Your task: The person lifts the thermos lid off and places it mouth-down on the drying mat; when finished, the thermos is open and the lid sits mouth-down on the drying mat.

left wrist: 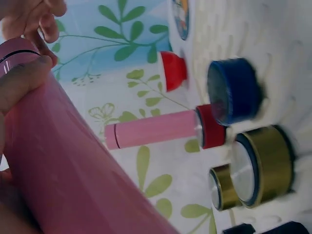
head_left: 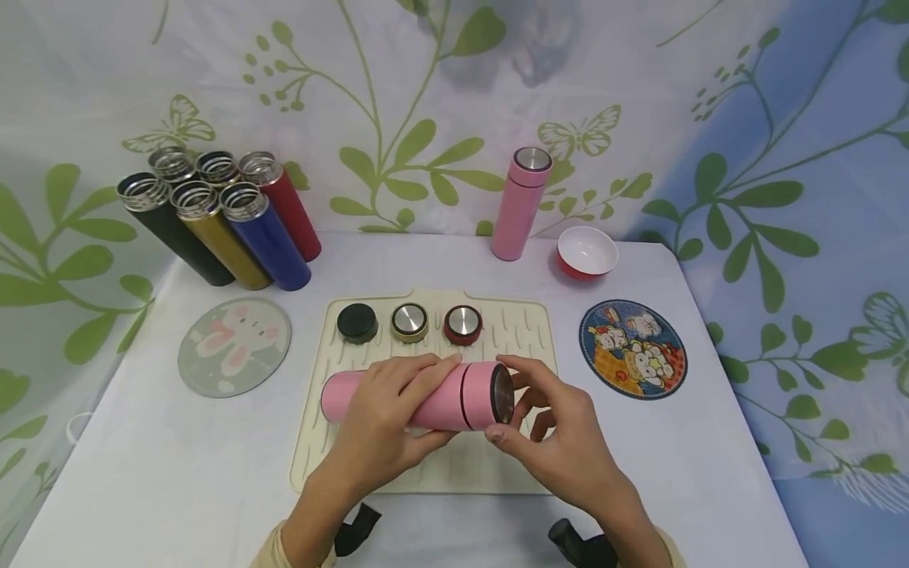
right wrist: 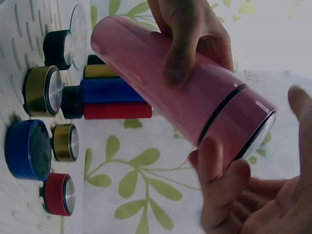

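My left hand (head_left: 394,410) grips a pink thermos bottle (head_left: 436,406) round its body, holding it lying sideways above a cream ribbed mat (head_left: 433,473). At its lidded end is my right hand (head_left: 557,430), its fingers loosely bent and spread about the pink lid (head_left: 486,394). In the right wrist view the thumb (right wrist: 209,151) lies against or just in front of the lid, while a raised finger (right wrist: 298,100) stands apart from it. On the mat sit a black lid (head_left: 357,323), a gold lid (head_left: 409,322) and a red lid (head_left: 463,324); the bottle hides a blue lid (left wrist: 234,91) and another gold lid (left wrist: 265,165) from the head view.
Several lidless bottles (head_left: 266,244) cluster at the back left. A second pink thermos (head_left: 520,205) stands upright at the back, beside a red bowl (head_left: 587,251) with a white inside. Round coasters flank the mat: a rabbit one (head_left: 234,347) and a blue-edged one (head_left: 632,349).
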`<control>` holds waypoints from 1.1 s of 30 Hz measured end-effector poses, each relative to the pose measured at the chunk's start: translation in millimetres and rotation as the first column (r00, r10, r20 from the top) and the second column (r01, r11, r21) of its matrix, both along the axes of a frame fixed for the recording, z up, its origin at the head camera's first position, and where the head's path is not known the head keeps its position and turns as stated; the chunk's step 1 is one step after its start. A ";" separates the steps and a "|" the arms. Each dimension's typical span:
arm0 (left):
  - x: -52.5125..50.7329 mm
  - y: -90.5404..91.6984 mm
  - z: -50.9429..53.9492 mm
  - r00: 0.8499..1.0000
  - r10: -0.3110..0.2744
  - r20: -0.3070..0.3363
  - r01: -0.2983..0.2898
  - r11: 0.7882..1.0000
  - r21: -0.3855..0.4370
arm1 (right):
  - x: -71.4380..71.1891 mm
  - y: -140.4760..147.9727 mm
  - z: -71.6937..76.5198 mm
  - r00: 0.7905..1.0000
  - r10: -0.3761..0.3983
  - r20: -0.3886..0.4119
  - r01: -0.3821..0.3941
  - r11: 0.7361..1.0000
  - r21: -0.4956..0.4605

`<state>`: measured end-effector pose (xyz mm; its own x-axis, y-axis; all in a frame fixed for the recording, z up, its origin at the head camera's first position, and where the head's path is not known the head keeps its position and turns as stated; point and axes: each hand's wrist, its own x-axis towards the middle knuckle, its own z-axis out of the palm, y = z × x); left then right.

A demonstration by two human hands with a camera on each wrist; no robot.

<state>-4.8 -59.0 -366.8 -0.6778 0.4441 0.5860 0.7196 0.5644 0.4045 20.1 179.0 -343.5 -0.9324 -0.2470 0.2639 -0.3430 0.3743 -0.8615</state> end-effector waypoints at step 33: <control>21.7 -17.3 -24.0 0.997 0.067 0.038 -0.065 0.997 -0.053 | -5.2 -27.5 -19.8 0.889 0.280 -0.363 -0.304 0.953 -0.010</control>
<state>16.9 -76.4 -390.8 -0.7288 0.4267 0.5355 0.6641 0.6307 0.4014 14.8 151.5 -363.4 -0.6628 -0.4648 0.5871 -0.7145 0.1578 -0.6816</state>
